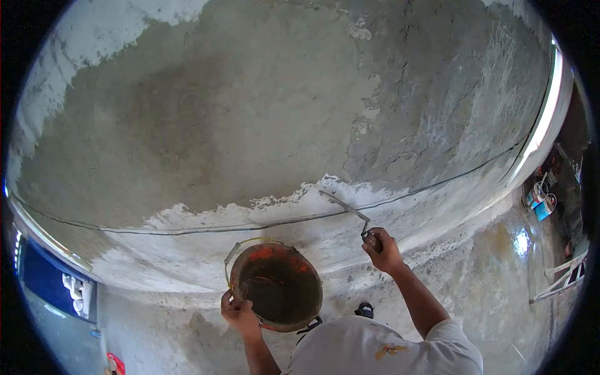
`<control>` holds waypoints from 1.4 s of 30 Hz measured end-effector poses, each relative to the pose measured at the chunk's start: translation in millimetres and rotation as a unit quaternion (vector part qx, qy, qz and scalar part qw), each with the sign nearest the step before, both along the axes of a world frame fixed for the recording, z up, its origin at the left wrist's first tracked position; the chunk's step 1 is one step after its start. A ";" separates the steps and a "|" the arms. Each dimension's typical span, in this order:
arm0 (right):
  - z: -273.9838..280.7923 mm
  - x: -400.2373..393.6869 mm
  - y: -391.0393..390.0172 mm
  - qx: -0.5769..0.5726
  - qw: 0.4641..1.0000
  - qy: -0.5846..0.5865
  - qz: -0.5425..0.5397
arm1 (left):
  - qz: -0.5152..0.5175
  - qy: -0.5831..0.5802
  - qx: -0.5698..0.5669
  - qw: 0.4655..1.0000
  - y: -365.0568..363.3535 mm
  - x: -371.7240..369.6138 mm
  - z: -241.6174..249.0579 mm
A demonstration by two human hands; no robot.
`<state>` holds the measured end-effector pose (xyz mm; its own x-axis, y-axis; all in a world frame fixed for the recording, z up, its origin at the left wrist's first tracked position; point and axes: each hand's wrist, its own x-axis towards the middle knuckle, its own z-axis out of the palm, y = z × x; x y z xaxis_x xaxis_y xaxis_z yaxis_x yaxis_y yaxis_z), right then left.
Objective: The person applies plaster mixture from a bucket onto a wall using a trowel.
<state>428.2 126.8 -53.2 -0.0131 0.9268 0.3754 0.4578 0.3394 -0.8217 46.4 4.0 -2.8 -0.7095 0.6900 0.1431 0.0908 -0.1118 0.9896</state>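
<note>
My right hand (384, 251) is closed around the handle of a trowel (345, 205). Its thin blade, seen nearly edge-on, points up and left close to the wall (275, 119). On the left, my left hand (241, 317) grips the rim of a round bucket (301, 265), fingers curled at its edge. The bucket tilts so that its stained, orange-patched inside shows, with dark residue low down. A yellowish wire handle (261, 239) rises along its far side. Wet grey plaster covers much of the wall, ending in a ragged lower edge above a whitish strip.
A dark cable (187, 232) runs across the lower wall. Paint buckets (545, 207) and a white metal frame (570, 275) stand at the right. White bags (77, 294) lie far left, and a red object (115, 362) is on the floor (162, 331).
</note>
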 end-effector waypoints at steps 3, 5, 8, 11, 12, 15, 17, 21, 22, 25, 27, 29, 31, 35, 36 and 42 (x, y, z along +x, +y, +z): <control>-1.9 6.3 19.3 0.063 0.998 0.008 0.030 | -0.004 -0.007 0.014 1.000 4.3 6.4 -5.7; 1.3 9.3 29.0 -0.001 0.999 0.008 0.042 | -0.008 -0.008 0.024 1.000 4.2 7.6 -8.7; -13.7 14.7 46.6 -0.029 0.993 0.074 0.085 | 0.006 0.004 -0.008 1.000 1.7 9.5 -9.0; -16.3 12.6 59.6 -0.018 0.988 0.108 0.106 | 0.064 0.029 -0.016 0.997 -1.1 14.2 -9.2; -20.3 16.0 64.6 -0.018 0.988 0.105 0.108 | 0.068 0.040 -0.022 0.997 -2.6 9.6 -12.7; -44.5 25.2 67.8 -0.067 0.976 0.174 0.115 | 0.066 0.052 -0.013 0.996 -9.8 -1.2 -22.3; -69.2 34.2 61.0 -0.070 0.965 0.225 0.111 | 0.061 0.051 0.009 0.997 -11.8 -6.3 -24.6; -63.3 28.7 48.3 -0.047 0.940 0.302 0.150 | 0.095 0.032 -0.009 0.995 -18.9 -1.5 -13.5; -52.6 23.2 52.0 -0.049 0.940 0.300 0.152 | 0.109 0.035 -0.025 0.993 -19.7 -1.6 -12.1; -30.5 9.2 74.8 -0.043 0.926 0.303 0.223 | 0.114 0.094 -0.003 0.989 -20.1 -18.6 -41.9; -39.1 -1.8 89.7 -0.058 0.925 0.296 0.232 | 0.097 0.081 -0.037 0.991 -23.2 -17.4 -33.9; -50.8 -8.2 100.4 -0.098 0.934 0.262 0.223 | 0.081 0.065 -0.068 0.992 -21.0 -16.2 -31.6; -63.6 -11.4 97.2 -0.121 0.942 0.233 0.210 | 0.093 0.059 -0.030 0.993 -19.4 -17.6 -35.9; -67.0 -5.5 77.6 -0.117 0.963 0.133 0.203 | 0.101 0.019 -0.027 0.994 -22.2 -11.5 -19.8; -57.1 -5.0 71.4 -0.089 0.969 0.097 0.207 | 0.105 0.034 -0.037 0.993 -23.2 -16.9 -24.4; -29.9 -20.0 96.8 -0.076 0.950 0.270 0.134 | 0.097 0.078 -0.060 0.990 -22.0 -12.4 -16.9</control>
